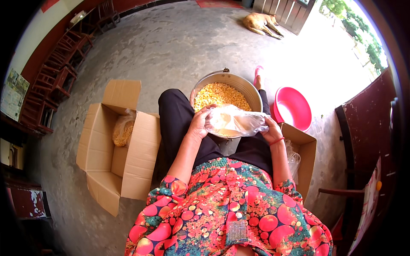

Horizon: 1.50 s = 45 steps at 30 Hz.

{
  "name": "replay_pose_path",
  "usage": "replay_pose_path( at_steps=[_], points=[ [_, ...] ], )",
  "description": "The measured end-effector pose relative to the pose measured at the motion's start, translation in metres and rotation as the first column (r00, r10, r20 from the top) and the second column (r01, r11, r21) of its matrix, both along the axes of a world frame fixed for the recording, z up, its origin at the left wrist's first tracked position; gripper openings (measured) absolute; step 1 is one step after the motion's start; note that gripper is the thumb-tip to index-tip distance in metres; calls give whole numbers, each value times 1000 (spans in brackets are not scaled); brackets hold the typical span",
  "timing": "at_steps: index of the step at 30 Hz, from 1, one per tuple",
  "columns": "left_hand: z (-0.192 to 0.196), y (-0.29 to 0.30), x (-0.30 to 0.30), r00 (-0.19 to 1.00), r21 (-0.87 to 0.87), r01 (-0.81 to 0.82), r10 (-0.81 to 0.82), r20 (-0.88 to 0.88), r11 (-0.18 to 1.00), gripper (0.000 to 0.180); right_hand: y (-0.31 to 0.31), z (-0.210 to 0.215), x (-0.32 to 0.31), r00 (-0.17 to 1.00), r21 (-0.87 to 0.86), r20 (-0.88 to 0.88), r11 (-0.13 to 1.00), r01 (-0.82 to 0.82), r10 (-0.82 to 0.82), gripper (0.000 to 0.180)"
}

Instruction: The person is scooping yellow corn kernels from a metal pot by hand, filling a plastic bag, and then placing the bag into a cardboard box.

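Note:
A clear plastic bag (237,120) is stretched between my two hands, above the near part of a metal bucket. My left hand (199,122) grips one end of it, and my right hand (272,130), with a red band at the wrist, pinches the other. Whether anything lies inside the bag I cannot tell. Yellow corn kernels (222,94) fill much of the bucket (250,87), which stands between my knees. On my left, an open cardboard box (143,158) holds a plastic bag of corn kernels (123,131).
Beside my right arm, another cardboard box (308,160) contains clear plastic bags (293,160). A pink basin (294,106) rests on the concrete floor beyond it. A dog (261,23) lies near the doorway. Wooden chairs (53,77) line the left wall.

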<state>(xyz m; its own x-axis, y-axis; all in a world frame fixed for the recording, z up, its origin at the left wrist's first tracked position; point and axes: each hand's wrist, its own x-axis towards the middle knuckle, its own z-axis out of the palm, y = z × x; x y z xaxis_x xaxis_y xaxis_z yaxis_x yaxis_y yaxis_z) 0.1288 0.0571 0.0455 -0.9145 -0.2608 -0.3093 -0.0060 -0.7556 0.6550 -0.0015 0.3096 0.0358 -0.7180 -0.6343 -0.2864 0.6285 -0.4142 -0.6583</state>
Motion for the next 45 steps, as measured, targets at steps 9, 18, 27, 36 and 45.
replay_pose_path(
  at_steps=[9, 18, 27, 36, 45],
  points=[
    [-14, 13, -1, 995, -493, 95, -69, 71, 865, 22, -17, 1, -14, 1000, 220, -6, 975, 10, -9, 28],
    [-39, 17, -16, 982, -525, -94, 167, 93, 846, 29, -29, 10, -10, 716, 489, -690, 800, 348, 110, 30],
    [-77, 1, -25, 972, -713, 68, 114, 204, 698, 30, -102, 49, 44, 13, 606, -792, 782, 143, 611, 16],
    [-62, 8, -27, 987, -622, -106, 160, 32, 776, 24, -98, -32, 3, -153, 936, -343, 350, 24, 927, 34],
    [-15, 21, -17, 986, -465, -165, 130, -107, 870, 37, -97, -54, -19, -215, 979, 185, -161, 124, 959, 41]
  ],
)
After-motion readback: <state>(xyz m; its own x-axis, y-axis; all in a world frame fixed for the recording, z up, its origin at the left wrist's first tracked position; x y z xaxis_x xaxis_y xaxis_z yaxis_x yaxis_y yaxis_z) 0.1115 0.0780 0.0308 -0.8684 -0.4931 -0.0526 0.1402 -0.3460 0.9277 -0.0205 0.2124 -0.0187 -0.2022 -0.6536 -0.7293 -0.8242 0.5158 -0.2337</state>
